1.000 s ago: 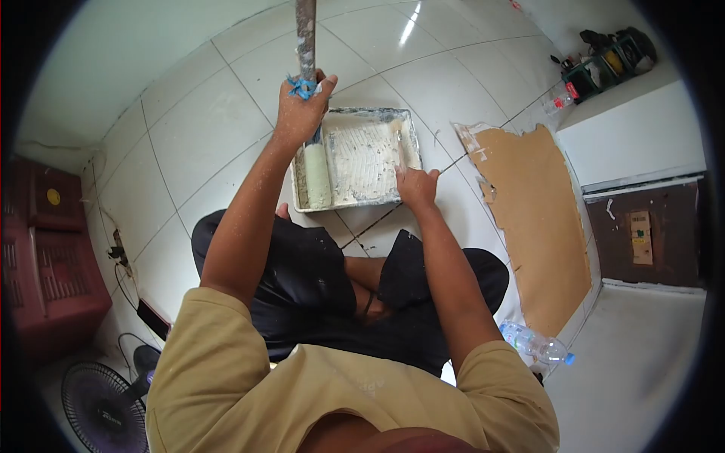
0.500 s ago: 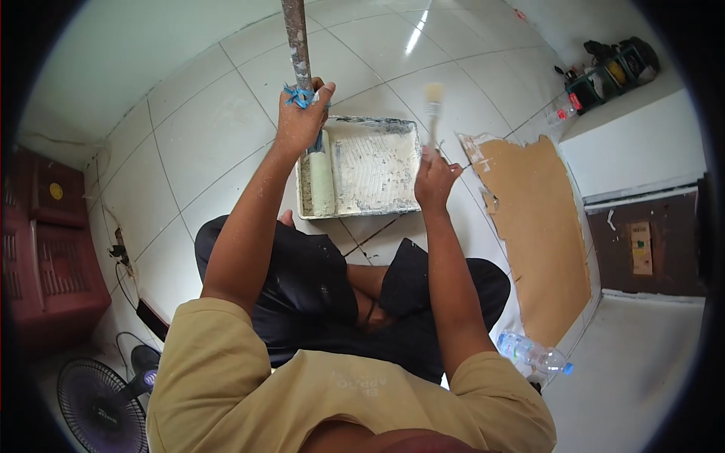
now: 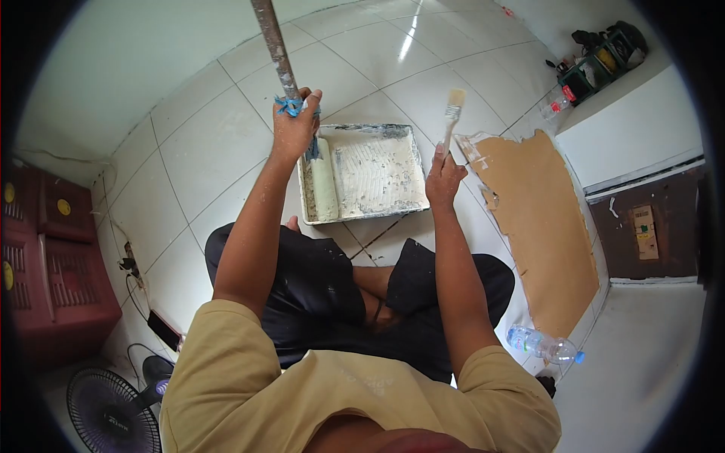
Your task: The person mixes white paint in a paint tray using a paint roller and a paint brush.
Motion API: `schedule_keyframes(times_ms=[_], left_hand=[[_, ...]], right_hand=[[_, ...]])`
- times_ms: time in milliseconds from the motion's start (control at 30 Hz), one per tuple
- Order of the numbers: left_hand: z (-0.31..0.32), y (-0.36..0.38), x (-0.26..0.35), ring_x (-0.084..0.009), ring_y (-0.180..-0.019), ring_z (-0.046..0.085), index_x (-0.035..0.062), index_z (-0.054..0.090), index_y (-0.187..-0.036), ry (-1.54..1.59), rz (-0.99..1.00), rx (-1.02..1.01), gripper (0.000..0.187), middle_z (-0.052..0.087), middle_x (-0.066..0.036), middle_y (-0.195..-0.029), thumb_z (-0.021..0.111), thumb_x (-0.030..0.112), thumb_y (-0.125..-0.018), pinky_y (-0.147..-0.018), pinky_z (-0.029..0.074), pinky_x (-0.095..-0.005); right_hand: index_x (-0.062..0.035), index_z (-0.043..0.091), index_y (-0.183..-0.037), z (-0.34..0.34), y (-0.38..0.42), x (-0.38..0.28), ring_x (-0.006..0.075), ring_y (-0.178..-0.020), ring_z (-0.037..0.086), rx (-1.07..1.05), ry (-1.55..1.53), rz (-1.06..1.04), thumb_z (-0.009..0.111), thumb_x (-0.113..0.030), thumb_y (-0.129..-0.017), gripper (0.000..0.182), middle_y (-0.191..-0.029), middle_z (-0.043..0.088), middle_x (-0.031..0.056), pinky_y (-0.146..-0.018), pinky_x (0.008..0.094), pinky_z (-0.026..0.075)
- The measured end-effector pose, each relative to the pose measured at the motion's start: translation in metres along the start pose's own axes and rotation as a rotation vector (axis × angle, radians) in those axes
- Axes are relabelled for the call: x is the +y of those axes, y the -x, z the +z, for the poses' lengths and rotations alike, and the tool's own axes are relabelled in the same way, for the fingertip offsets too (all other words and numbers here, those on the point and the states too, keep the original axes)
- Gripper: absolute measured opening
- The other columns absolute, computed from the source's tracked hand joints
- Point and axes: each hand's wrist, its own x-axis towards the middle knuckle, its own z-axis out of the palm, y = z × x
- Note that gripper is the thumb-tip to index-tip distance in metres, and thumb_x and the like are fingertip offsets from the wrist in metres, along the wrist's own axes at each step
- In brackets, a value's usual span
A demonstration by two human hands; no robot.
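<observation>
left hand [image 3: 293,124] is wrapped tight round the roller pole [image 3: 276,51], roller [image 3: 323,189] lying along the left edge of the paint tray [image 3: 411,170]. right hand [image 3: 444,180] pinches a brush [image 3: 453,113] bristles up, over the tray's right edge. i'd keep drips over the tray. cardboard [image 3: 540,226] and a water bottle [image 3: 542,344] lie on the floor to the right, legs crowd the tray's near edge.

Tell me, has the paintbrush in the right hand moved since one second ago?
Yes. The paintbrush was down inside the paint tray before; now the right hand holds it lifted, bristles up, beyond the tray's right rim.
</observation>
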Motion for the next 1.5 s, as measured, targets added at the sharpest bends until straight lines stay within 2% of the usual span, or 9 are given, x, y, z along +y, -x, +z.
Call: schedule_keyframes(times_ms=[233, 300, 467, 567, 700, 767, 1133, 1167, 1500], left_hand=[[-0.012, -0.009, -0.009, -0.0103, -0.046, 0.046, -0.0054, 0.061, -0.108, 0.105, -0.047, 0.042, 0.032, 0.049, 0.0, -0.059, 0.073, 0.021, -0.096, -0.045, 0.035, -0.0278], [-0.011, -0.002, -0.009, -0.0102, -0.046, 0.045, -0.0051, 0.061, -0.108, 0.076, -0.055, 0.041, 0.031, 0.048, 0.0, -0.059, 0.073, 0.021, -0.096, -0.045, 0.035, -0.0277], [-0.008, -0.003, -0.003, -0.0093, -0.047, 0.042, 0.0025, 0.058, -0.091, 0.013, -0.037, 0.035, 0.025, 0.043, 0.002, -0.058, 0.067, 0.026, -0.098, -0.046, 0.032, -0.0274], [-0.011, -0.007, -0.006, -0.0089, -0.045, 0.043, -0.0006, 0.061, -0.09, 0.045, -0.013, 0.004, 0.025, 0.047, 0.001, -0.059, 0.07, 0.022, -0.097, -0.044, 0.034, -0.0273], [-0.005, -0.005, -0.011, -0.0092, -0.046, 0.043, -0.003, 0.064, -0.101, 0.039, -0.024, 0.112, 0.025, 0.048, 0.001, -0.059, 0.07, 0.021, -0.096, -0.045, 0.036, -0.0279], [0.003, 0.01, -0.019, -0.0096, -0.047, 0.045, -0.0034, 0.064, -0.103, 0.028, -0.053, 0.104, 0.025, 0.049, 0.001, -0.06, 0.07, 0.02, -0.097, -0.045, 0.037, -0.0278], [-0.009, -0.006, -0.016, -0.0093, -0.047, 0.049, -0.0031, 0.067, -0.098, 0.018, -0.004, 0.149, 0.023, 0.052, 0.001, -0.06, 0.068, 0.02, -0.098, -0.044, 0.038, -0.0284], [-0.006, 0.012, -0.02, -0.0093, -0.047, 0.049, -0.0031, 0.067, -0.098, 0.02, -0.036, 0.134, 0.023, 0.052, 0.001, -0.06, 0.068, 0.02, -0.098, -0.044, 0.038, -0.0284], [-0.016, -0.009, -0.012, -0.0082, -0.045, 0.046, -0.0005, 0.063, -0.085, 0.07, 0.015, 0.048, 0.02, 0.049, 0.001, -0.058, 0.066, 0.015, -0.097, -0.044, 0.037, -0.0286]], right_hand=[[0.0048, 0.068, -0.094, 0.016, -0.002, 0.015, 0.0466, -0.087, 0.067, -0.072, -0.223, 0.464, 0.043, -0.045, -0.108, 0.057, -0.086, 0.071, 0.0269, -0.081, 0.0563, 0.049], [0.0059, 0.073, -0.104, 0.056, 0.009, 0.068, 0.0494, -0.104, 0.066, -0.617, 0.178, 0.3, 0.038, -0.052, -0.107, 0.068, -0.103, 0.07, 0.033, -0.093, 0.0571, 0.049], [0.0042, 0.068, -0.087, 0.003, -0.004, 0.001, 0.0485, -0.079, 0.067, 0.003, -0.185, 0.312, 0.04, -0.04, -0.11, 0.057, -0.077, 0.066, 0.03, -0.073, 0.0579, 0.051], [0.0033, 0.069, -0.087, 0.047, 0.009, 0.034, 0.047, -0.08, 0.068, -0.37, 0.225, 0.059, 0.041, -0.037, -0.109, 0.053, -0.08, 0.067, 0.0293, -0.074, 0.0569, 0.052], [0.001, 0.073, -0.095, 0.012, -0.032, -0.021, 0.0478, -0.09, 0.069, -0.043, -0.156, 0.223, 0.046, -0.041, -0.105, 0.051, -0.089, 0.071, 0.029, -0.083, 0.0561, 0.054], [0.0005, 0.071, -0.097, 0.125, -0.026, 0.096, 0.047, -0.082, 0.07, -0.597, 0.399, 0.018, 0.044, -0.035, -0.106, 0.046, -0.081, 0.07, 0.0259, -0.074, 0.0545, 0.055], [0.0004, 0.07, -0.086, 0.03, -0.058, -0.024, 0.0452, -0.085, 0.07, -0.012, 0.018, 0.208, 0.038, -0.038, -0.109, 0.055, -0.088, 0.072, 0.0262, -0.075, 0.0539, 0.056], [0.0008, 0.069, -0.085, 0.098, -0.039, 0.063, 0.0466, -0.079, 0.069, -0.167, 0.32, -0.126, 0.038, -0.044, -0.109, 0.06, -0.08, 0.07, 0.0251, -0.072, 0.056, 0.053], [0.0034, 0.069, -0.089, 0.07, -0.049, 0.019, 0.0502, -0.086, 0.067, -0.395, 0.374, 0.097, 0.041, -0.044, -0.108, 0.059, -0.082, 0.068, 0.03, -0.077, 0.0588, 0.049]])
